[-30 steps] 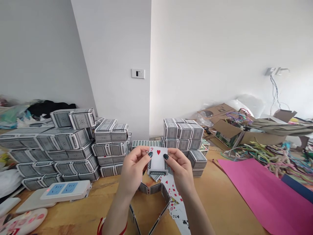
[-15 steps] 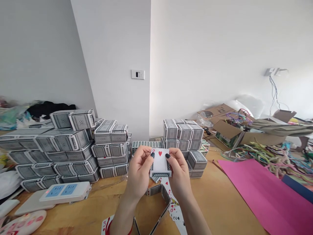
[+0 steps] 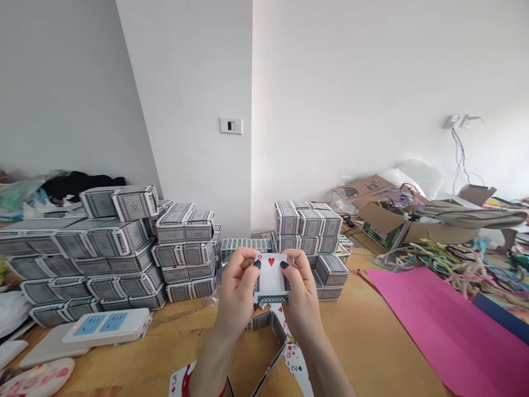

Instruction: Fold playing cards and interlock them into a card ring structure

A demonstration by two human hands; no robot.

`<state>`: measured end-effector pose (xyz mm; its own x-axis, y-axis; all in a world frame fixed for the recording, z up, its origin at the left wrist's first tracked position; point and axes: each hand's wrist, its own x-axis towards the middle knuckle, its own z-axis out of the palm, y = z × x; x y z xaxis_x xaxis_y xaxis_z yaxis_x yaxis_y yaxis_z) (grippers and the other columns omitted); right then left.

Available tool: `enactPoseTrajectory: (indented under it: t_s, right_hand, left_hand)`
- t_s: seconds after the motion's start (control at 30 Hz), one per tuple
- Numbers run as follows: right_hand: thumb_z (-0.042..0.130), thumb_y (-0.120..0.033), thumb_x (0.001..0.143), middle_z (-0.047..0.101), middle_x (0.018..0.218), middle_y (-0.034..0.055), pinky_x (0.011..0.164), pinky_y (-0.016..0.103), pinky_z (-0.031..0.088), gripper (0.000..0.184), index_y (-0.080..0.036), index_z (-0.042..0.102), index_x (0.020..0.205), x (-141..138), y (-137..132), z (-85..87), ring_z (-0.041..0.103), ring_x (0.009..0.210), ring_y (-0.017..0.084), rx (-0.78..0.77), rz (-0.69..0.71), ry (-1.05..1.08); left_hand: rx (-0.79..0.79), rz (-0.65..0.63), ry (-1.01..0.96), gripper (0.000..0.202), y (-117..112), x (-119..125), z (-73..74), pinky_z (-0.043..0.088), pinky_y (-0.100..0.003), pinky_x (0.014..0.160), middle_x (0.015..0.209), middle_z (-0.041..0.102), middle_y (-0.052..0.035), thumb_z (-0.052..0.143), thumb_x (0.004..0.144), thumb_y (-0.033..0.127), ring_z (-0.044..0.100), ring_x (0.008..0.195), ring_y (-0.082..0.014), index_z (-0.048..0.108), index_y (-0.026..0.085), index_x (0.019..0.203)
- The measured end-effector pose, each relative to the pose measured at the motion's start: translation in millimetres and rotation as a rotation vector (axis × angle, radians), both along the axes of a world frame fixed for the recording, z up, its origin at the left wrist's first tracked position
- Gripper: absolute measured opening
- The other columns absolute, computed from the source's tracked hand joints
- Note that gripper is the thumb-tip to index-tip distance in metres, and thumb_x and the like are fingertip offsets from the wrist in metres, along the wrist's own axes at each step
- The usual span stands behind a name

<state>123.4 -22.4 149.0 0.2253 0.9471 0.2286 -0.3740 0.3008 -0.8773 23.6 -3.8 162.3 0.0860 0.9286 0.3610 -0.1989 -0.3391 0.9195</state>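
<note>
Both hands hold a folded playing card, a two of hearts [image 3: 271, 274], above the wooden table. My left hand [image 3: 238, 288] pinches its left edge and my right hand [image 3: 301, 291] pinches its right edge, thumbs on the card's face. Below the hands stands a chain of folded cards [image 3: 268, 325] bent into an angular loop on the table. Loose face-up cards [image 3: 297, 364] lie beside it, and a red three [image 3: 177, 381] lies by my left wrist.
Stacks of patterned card boxes [image 3: 115, 253] fill the left, with another stack [image 3: 309, 226] behind the hands. A white power strip [image 3: 103, 325] lies at the left front. Pink paper [image 3: 433, 320], coloured cords [image 3: 446, 259] and open cardboard boxes [image 3: 388, 215] sit at the right.
The hands have pressed the card's fold a little tighter and sit slightly lower. The view has shifted, so a red three now shows by my left wrist.
</note>
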Motion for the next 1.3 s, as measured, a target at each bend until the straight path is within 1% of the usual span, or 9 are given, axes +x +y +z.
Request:
enactPoseTrajectory:
  t_s: [0.13,0.33,0.5,0.63,0.8,1.0,1.13,1.23,1.3]
  right_hand:
    - [0.046,-0.029,0.077,0.039,0.06,-0.0056,0.04,0.019,0.026,0.008,-0.026,0.046,0.084,-1.6,0.8,-1.2,0.03,0.045,0.009,0.004,0.041,0.029]
    - [0.047,-0.026,0.076,0.039,0.059,-0.0054,0.042,0.018,0.027,0.005,-0.024,0.049,0.08,-1.6,0.8,-1.1,0.03,0.047,0.009,-0.003,0.024,0.019]
    - [0.047,-0.023,0.076,0.039,0.059,-0.0054,0.043,0.018,0.027,0.003,-0.023,0.05,0.077,1.9,-0.4,1.1,0.031,0.048,0.009,0.01,0.061,0.039]
    - [0.046,-0.023,0.076,0.036,0.058,-0.0056,0.041,0.018,0.026,0.003,-0.023,0.049,0.078,1.5,0.8,-2.7,0.029,0.047,0.009,0.005,0.075,0.036]
    - [0.046,-0.023,0.075,0.033,0.057,-0.0058,0.041,0.019,0.026,0.001,-0.023,0.047,0.075,-0.2,1.7,-3.7,0.029,0.047,0.009,0.019,0.064,0.011]
    - [0.045,-0.029,0.076,0.045,0.063,-0.0019,0.046,0.02,0.032,0.017,-0.02,0.057,0.085,3.8,3.8,0.2,0.039,0.053,0.011,0.017,0.069,-0.11]
    - [0.05,-0.042,0.079,0.044,0.062,-0.0025,0.049,0.02,0.033,0.026,-0.018,0.059,0.08,9.3,7.9,-1.7,0.039,0.054,0.01,-0.024,0.046,-0.188]
    - [0.055,-0.043,0.077,0.042,0.059,-0.0036,0.048,0.02,0.032,0.027,-0.016,0.058,0.073,14.6,10.6,-3.4,0.037,0.052,0.008,-0.025,0.085,-0.234]
    - [0.056,-0.042,0.076,0.046,0.061,-0.0023,0.052,0.021,0.035,0.027,-0.016,0.059,0.075,17.0,11.5,-3.6,0.04,0.055,0.009,-0.008,0.047,-0.263]
  left_hand:
    - [0.021,-0.02,-0.012,0.009,2.5,-5.7,-1.3,0.031,-0.015,0.042,0.056,0.049,0.0068,0.044,0.073,0.016,0.036,0.045,-0.0061,0.052,0.02,0.074]
    - [0.021,0.026,-0.088,0.006,5.0,-3.9,-8.6,0.028,-0.015,0.039,0.049,0.041,0.008,0.046,0.07,0.017,0.031,0.042,-0.006,0.05,0.02,0.068]
    - [0.0,-0.044,-0.088,0.009,4.6,0.2,-8.7,0.03,-0.016,0.04,0.052,0.045,0.0066,0.044,0.069,0.016,0.034,0.043,-0.0066,0.053,0.019,0.07]
    - [0.071,0.034,-0.063,0.012,4.9,-0.6,-9.8,0.029,-0.017,0.04,0.053,0.045,0.0063,0.042,0.069,0.014,0.034,0.044,-0.0068,0.053,0.019,0.065]
    - [0.171,0.123,0.03,0.017,6.3,-3.1,-11.7,0.029,-0.018,0.042,0.055,0.048,0.0052,0.04,0.071,0.014,0.037,0.047,-0.0079,0.055,0.019,0.062]
    - [0.239,0.155,0.167,0.02,12.5,-13.8,-11.8,0.035,-0.019,0.05,0.065,0.054,0.004,0.039,0.074,0.012,0.045,0.056,-0.0094,0.056,0.019,0.067]
    - [0.334,0.116,0.325,0.021,15.9,-22.4,-12.2,0.038,-0.02,0.057,0.073,0.058,0.0023,0.038,0.079,0.015,0.051,0.066,-0.0109,0.058,0.02,0.075]
    - [0.354,0.061,0.401,0.022,17.9,-24.7,-12.6,0.041,-0.021,0.063,0.077,0.06,0.0007,0.038,0.082,0.017,0.054,0.071,-0.0123,0.059,0.02,0.078]
    - [0.329,0.045,0.415,0.021,18.6,-24.3,-12.2,0.042,-0.022,0.068,0.083,0.061,-0.0007,0.039,0.083,0.019,0.055,0.077,-0.0134,0.061,0.021,0.082]
